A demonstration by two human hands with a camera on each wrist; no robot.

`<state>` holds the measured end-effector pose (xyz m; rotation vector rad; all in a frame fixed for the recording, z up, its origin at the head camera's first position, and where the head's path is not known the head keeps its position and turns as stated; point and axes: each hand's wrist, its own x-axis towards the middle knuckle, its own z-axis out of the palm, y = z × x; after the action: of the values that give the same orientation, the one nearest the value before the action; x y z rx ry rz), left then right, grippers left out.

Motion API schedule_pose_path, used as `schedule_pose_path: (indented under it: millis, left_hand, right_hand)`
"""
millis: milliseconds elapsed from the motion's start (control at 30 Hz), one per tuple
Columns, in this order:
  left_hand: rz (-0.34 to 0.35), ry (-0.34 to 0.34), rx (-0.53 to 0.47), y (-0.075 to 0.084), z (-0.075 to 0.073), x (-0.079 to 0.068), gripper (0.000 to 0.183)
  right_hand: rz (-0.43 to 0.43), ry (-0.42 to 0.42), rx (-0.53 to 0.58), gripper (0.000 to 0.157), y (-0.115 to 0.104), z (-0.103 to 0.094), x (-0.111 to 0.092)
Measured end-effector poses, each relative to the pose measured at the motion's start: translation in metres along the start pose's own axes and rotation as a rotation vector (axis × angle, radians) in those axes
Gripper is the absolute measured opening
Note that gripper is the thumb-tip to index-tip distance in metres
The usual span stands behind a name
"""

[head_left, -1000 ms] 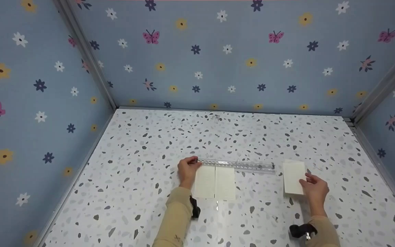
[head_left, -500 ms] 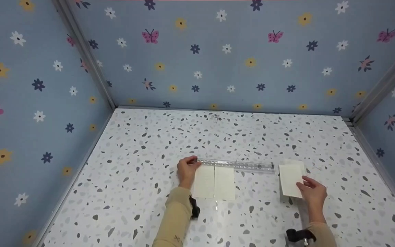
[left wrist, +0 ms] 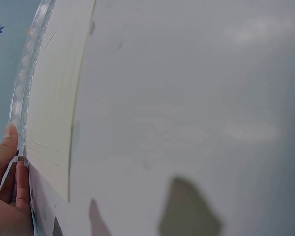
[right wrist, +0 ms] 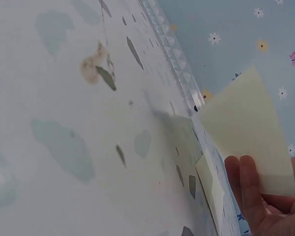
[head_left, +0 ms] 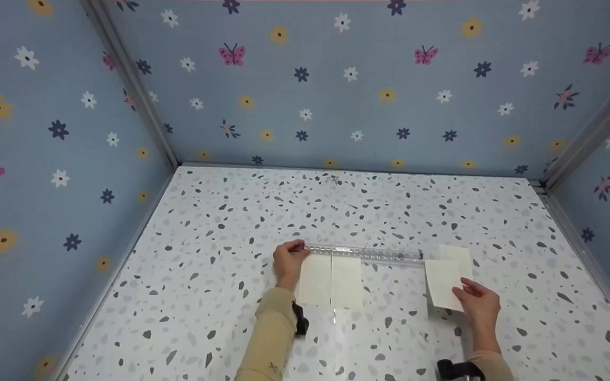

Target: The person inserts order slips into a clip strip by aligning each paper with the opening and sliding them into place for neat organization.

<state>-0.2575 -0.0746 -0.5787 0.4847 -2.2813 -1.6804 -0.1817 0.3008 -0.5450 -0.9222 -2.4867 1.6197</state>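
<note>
In the head view my left hand (head_left: 288,264) pinches the left end of a clear plastic ruler (head_left: 389,256) with rows of bumps, which lies across the table. Two small cream sheets of paper, a left sheet (head_left: 315,280) and a right sheet (head_left: 347,283), lie side by side along the ruler's lower edge, a thin gap between them. My right hand (head_left: 481,307) pinches another cream sheet (head_left: 442,283) by its right side, raised and tilted above the table. Partly behind it lies a further cream sheet (head_left: 459,256). The right wrist view shows the held sheet (right wrist: 246,132) up close, in my fingers.
The white speckled table (head_left: 220,211) runs back to a blue wall (head_left: 337,90) printed with flowers and butterflies. Similar panels rise at left and right. Black wrist straps (head_left: 299,319) sit on both forearms.
My right hand has lifted the sheet away from the one beneath it and brought it left and nearer to me. The left hand and ruler have stayed in place.
</note>
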Motion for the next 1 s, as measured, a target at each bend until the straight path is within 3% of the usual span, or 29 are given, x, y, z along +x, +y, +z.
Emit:
schedule_pose_path:
  millis: [267, 500, 800, 1000]
  left_hand:
    - [-0.039, -0.022, 0.038, 0.000, 0.001, 0.002, 0.023]
    - [-0.016, -0.023, 0.054, 0.001, 0.000, 0.002, 0.023]
    - [0.002, -0.017, 0.041, 0.001, 0.000, 0.002, 0.023]
    - [-0.011, -0.023, -0.001, 0.001, 0.000, 0.001, 0.025]
  right_hand:
    - [-0.006, -0.017, 0.022, 0.045, -0.002, 0.004, -0.004]
    - [0.001, -0.029, 0.023, 0.044, -0.003, 0.011, -0.005]
    - [-0.040, 0.000, -0.069, 0.041, -0.003, 0.020, -0.006]
    - [-0.074, -0.017, -0.036, 0.040, -0.004, 0.027, -0.006]
